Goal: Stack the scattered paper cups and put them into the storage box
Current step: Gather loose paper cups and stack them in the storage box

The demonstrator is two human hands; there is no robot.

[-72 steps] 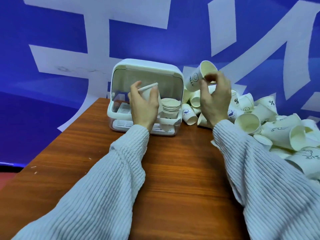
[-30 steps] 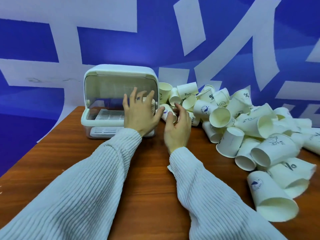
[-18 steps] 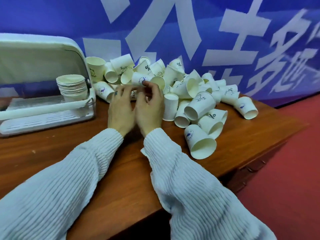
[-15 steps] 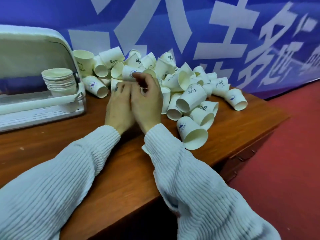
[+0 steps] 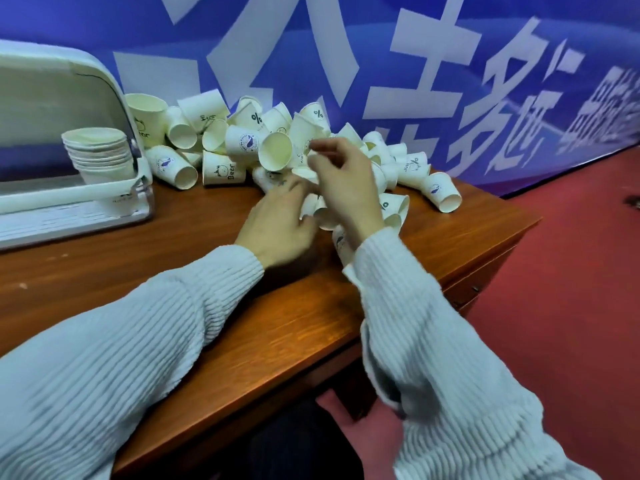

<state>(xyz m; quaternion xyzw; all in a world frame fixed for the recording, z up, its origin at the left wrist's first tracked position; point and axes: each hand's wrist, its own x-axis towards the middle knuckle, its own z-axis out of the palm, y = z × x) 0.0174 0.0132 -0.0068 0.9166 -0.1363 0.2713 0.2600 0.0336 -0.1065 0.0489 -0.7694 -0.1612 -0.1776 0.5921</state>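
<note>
Hidden or unclear: both hands are motion-blurred. The left hand (image 5: 277, 223) lies low over the near edge of the cup pile (image 5: 311, 147), fingers curled toward a lying cup; whether it grips that cup cannot be told. The right hand (image 5: 346, 181) is raised just beside it at 3 o'clock, fingers half curled, thumb and forefinger apparently pinched on a small white cup rim (image 5: 304, 173); the hold is blurred and cannot be confirmed. Cups behind the hands are covered. The storage box (image 5: 69, 202) is cut off by the left frame edge; its lid is up.

Task items: loose paper cups lie heaped at 12 o'clock from the hands, against the wall, most on their sides, some printed "Bear" or "%". A nested stack of cups (image 5: 98, 154) stands upright inside the box, at 10 o'clock from the hands.

Surface and room: a brown wooden table (image 5: 173, 265), its corner at 3 o'clock; a blue banner (image 5: 381, 46) with large white characters behind; red floor (image 5: 571, 306) to the right. Ribbed pale sleeves (image 5: 121, 358) cover both forearms.

Change from half a second earlier: the hands were pressed together at the pile's edge; the right one has since lifted and the left dropped. The stack in the box is unchanged.
</note>
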